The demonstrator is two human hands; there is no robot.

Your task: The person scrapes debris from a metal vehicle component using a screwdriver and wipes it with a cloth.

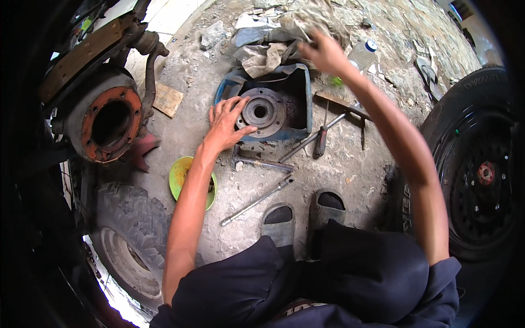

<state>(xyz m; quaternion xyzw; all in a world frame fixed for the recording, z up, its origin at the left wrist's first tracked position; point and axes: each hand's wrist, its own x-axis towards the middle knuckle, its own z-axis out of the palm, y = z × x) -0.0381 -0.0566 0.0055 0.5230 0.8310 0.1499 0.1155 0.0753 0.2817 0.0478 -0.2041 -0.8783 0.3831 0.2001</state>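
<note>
A round metal flange (273, 113) with a central bore and bolt holes rests at a cut-open blue plastic container (299, 134) with dark grime inside. My left hand (223, 124) lies on the flange's left rim, fingers spread, thumb against its lower face; it does not visibly grip it. My right hand (327, 53) reaches far forward beside a heap of dirty rags (265, 59). Motion blurs its fingers, so whether it holds a rag cannot be seen.
Nearer me lie a hammer (265, 163), a metal bar (254, 202), a screwdriver (321, 143) and a brush (339, 104). A green bowl (179, 174) sits under my left forearm. An axle housing (112, 123) stands left, tyres (465, 115) flank me, and a bottle (362, 54) stands far right.
</note>
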